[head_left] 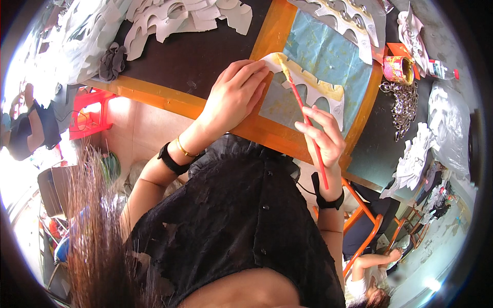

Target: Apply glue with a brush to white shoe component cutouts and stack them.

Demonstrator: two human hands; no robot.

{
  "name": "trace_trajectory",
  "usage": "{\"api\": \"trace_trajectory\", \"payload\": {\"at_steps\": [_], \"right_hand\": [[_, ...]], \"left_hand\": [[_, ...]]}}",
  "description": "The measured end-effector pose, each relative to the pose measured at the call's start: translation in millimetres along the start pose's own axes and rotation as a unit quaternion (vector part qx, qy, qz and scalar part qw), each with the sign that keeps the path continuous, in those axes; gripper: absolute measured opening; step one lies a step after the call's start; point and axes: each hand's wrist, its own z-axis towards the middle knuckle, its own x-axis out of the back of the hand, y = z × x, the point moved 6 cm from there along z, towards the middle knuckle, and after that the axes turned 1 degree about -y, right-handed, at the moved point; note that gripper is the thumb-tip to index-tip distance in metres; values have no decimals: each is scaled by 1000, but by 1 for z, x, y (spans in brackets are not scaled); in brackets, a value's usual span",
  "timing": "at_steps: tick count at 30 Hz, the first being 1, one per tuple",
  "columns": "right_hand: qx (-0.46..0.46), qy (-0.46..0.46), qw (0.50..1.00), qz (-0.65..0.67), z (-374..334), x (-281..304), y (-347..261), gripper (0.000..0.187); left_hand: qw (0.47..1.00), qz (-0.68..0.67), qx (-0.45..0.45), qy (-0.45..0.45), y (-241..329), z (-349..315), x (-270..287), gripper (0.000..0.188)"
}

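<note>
A white scalloped cut-out piece (323, 92) lies across a blue, glue-smeared sheet (313, 38). Yellow paste coats its upper edge. My left hand (231, 95) reaches over the board's near side with fingers stretched out, their tips pressing on the left end of the piece; the palm side is hidden. Between the fingers and thumb of my right hand (326, 136) is a brush (300, 97) with a thin red handle. Its paste-covered bristles touch the piece near my left fingertips.
Scalloped white pieces (179, 18) pile up at the far left, and pasted ones (349, 23) lie at the back. To the right are a paste tin (398, 69), metal chains (404, 108) and a bottle (442, 70). A red stool (90, 115) stands left; another person (367, 280) sits lower right.
</note>
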Motion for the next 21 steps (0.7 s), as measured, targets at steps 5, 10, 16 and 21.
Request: {"api": "trace_trajectory", "payload": {"at_steps": [5,10,16,21], "right_hand": [[17,-18,999,-23,2,-1,-8,25],[-75,98,989,85,-11,8,-3,23],[-260,326,842,342,-40,38,27,19],[-248,287,896,229,-45,42,23,14]], "left_hand": [[1000,5,2,-5,0,0,-1,27],[1000,5,3,-1,-1,0,0,27],[1000,5,1,4,0,-1,1,25],[999,-18,-36,-11,19,2,-1,26]]}}
